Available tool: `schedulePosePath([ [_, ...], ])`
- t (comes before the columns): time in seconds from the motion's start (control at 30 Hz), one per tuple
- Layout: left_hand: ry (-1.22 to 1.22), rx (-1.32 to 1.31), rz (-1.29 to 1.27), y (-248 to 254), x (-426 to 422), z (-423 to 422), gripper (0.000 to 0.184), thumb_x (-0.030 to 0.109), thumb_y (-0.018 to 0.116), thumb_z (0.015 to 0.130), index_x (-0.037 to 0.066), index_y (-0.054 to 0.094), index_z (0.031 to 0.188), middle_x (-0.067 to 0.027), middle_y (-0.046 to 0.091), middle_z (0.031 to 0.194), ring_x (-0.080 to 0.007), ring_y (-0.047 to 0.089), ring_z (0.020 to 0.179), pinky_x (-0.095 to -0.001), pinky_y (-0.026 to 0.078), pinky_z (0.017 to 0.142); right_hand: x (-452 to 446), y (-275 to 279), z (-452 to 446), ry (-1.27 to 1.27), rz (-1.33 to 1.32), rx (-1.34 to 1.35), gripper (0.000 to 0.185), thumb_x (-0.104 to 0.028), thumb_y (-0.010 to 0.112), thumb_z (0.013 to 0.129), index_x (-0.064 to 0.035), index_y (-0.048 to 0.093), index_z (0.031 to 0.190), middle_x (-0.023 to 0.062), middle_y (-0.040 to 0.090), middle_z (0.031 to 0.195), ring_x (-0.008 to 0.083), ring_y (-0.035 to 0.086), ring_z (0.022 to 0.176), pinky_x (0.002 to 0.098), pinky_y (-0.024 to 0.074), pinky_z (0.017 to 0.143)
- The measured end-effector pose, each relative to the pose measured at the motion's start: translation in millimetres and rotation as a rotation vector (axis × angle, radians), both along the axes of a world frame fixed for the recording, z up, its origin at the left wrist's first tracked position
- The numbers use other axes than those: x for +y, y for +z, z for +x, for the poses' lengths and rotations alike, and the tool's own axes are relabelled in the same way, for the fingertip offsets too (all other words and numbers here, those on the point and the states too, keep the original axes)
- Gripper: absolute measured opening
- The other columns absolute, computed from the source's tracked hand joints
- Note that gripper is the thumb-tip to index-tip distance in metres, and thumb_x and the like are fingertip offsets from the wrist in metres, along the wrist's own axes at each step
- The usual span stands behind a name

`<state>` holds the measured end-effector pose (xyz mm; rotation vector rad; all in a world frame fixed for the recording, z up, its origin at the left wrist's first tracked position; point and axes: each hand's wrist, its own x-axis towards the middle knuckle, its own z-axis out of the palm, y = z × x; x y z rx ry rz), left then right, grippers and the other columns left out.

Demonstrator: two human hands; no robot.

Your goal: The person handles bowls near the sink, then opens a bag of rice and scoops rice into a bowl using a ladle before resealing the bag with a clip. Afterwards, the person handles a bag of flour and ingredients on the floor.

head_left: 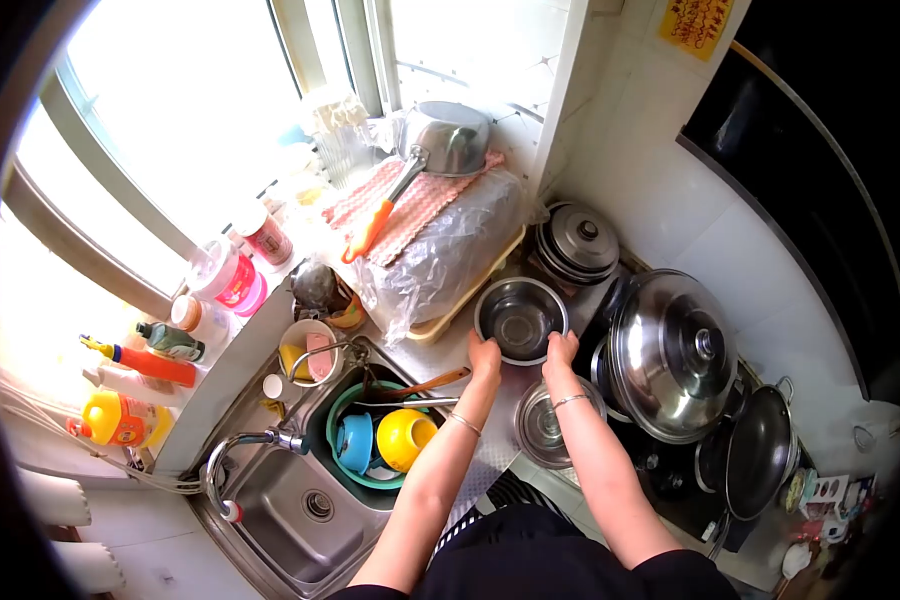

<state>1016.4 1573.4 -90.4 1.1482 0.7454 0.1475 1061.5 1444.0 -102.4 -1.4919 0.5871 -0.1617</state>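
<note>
Metal bowl (520,322), round, silvery, bright-rimmed, with darker inner walls

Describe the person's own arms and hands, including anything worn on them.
The left hand and right hand are bare, without gloves. A thin, silvery left bracelet and a similar right bracelet circle the wrists. Short black sleeves end above the elbows.

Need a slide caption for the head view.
Left hand and right hand hold a metal bowl at the counter, between the sink and a large lidded pot.
</note>
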Motion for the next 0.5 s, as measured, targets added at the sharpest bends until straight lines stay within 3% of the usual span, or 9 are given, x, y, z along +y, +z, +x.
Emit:
schedulePosePath([
  [0.13,0.07,0.092,0.066,-21,1,10,0.055,-0.005,0.044,0.077,-0.002,0.038,0.131,-0.0194,0.053,0.122,-0.0277,0.051,0.112,-0.0337,0.037,0.096,3,-3,9,-0.017,-0.016,0.082,0.013,0.003,0.05,0.067,0.0028,0.058,0.078,0.0072,0.055,0.072,0.0173,0.049,0.07,0.0304,0.0407,0.07],
  [0.2,0.077,0.037,-0.062,-27,4,10,0.056,-0.006,0.044,0.078,-0.002,0.037,0.133,-0.0184,0.052,0.123,-0.0268,0.051,0.113,-0.0327,0.037,0.096,4,-2,10,-0.004,-0.01,0.108,0.007,0.003,0.053,0.066,0.0022,0.056,0.071,0.007,0.054,0.069,0.0182,0.049,0.071,0.0317,0.039,0.07],
  [0.27,0.083,0.039,-0.069,-34,5,11,0.055,-0.006,0.044,0.078,-0.002,0.037,0.133,-0.0177,0.052,0.123,-0.0266,0.051,0.113,-0.0321,0.037,0.096,4,0,9,0.042,-0.032,0.138,0.015,0.003,0.048,0.068,0.0055,0.057,0.08,0.0075,0.056,0.072,0.0157,0.047,0.068,0.0296,0.0409,0.066],
  [0.4,0.108,0.052,-0.084,-60,7,10,0.053,-0.004,0.048,0.079,-0.002,0.038,0.131,-0.0163,0.052,0.124,-0.0262,0.051,0.113,-0.0309,0.038,0.096,3,-14,10,0.05,-0.038,0.134,0.013,0.004,0.048,0.068,0.0051,0.056,0.077,0.0067,0.054,0.069,0.0148,0.045,0.067,0.0301,0.0404,0.065],
  [0.47,0.081,0.076,-0.098,-62,9,9,0.053,-0.003,0.049,0.079,-0.002,0.038,0.131,-0.0167,0.052,0.125,-0.0268,0.051,0.112,-0.0314,0.037,0.096,0,-22,10,0.073,0.012,0.195,0.025,0.002,0.053,0.067,0.0047,0.061,0.09,0.011,0.061,0.084,0.0206,0.053,0.08,0.0301,0.0401,0.077],
  [0.5,0.054,0.101,-0.113,-63,10,7,0.053,-0.001,0.051,0.079,-0.003,0.039,0.131,-0.0171,0.051,0.125,-0.0274,0.051,0.112,-0.0319,0.037,0.096,2,-18,8,0.076,0.013,0.195,0.025,0.002,0.053,0.067,0.0047,0.061,0.09,0.011,0.061,0.084,0.0206,0.053,0.08,0.0301,0.0401,0.077],
])
